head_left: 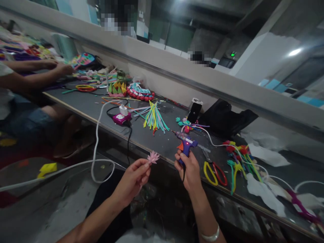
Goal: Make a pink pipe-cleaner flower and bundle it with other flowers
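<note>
My left hand pinches a small pink pipe-cleaner flower by its stem, holding it up just in front of the table edge. My right hand is wrapped round the grip of a purple glue gun with an orange trigger and a lit red light; its nozzle points left and away over the table. The flower and the gun are a short gap apart. A silver bangle sits on my right wrist.
On the dark worktable lie a bunch of coloured pipe cleaners, yellow and red scissors, finished flowers, white paper scraps, a pink power strip and a black bag. Another person's hands work at the far left.
</note>
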Available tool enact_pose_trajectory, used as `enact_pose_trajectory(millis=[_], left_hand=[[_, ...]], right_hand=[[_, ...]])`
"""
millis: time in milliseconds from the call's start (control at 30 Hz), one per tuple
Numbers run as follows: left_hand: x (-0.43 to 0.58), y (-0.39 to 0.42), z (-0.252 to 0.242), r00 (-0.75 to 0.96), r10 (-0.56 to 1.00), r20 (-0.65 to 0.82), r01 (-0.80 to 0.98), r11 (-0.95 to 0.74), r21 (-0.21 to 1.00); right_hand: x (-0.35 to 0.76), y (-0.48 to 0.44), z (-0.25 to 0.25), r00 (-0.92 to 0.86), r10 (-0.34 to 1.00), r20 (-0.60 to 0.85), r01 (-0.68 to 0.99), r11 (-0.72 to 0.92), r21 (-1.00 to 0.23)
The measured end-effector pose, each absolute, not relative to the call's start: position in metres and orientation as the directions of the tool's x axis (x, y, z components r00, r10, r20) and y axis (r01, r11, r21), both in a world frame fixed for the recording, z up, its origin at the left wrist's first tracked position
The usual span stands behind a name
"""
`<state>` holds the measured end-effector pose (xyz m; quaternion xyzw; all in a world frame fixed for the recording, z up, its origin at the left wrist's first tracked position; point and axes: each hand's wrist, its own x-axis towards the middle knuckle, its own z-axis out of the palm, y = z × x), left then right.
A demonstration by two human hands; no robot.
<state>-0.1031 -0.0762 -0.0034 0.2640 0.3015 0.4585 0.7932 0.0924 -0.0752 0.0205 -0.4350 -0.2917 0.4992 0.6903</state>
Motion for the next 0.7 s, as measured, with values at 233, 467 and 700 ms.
enact_pose_trajectory(millis=[233, 467, 700], left_hand=[[-0.111, -0.065, -0.005, 0.428, 0.869, -0.247, -0.539, 0.465, 0.703], [-0.116, -0.054, 0.008, 0.415, 0.879, -0.232, -0.556, 0.448, 0.7], [-0.103, -0.051, 0.021, 0.391, 0.9, -0.194, -0.594, 0.407, 0.694]], right_hand=[[0.069, -0.03, 0.0, 0.168, 0.986, 0.017, -0.194, 0.05, -0.98], [0.096, 0.007, -0.022, 0.139, 0.99, 0.017, 0.139, -0.002, -0.99], [0.136, 0.003, -0.036, 0.257, 0.956, 0.144, 0.654, -0.062, -0.754]])
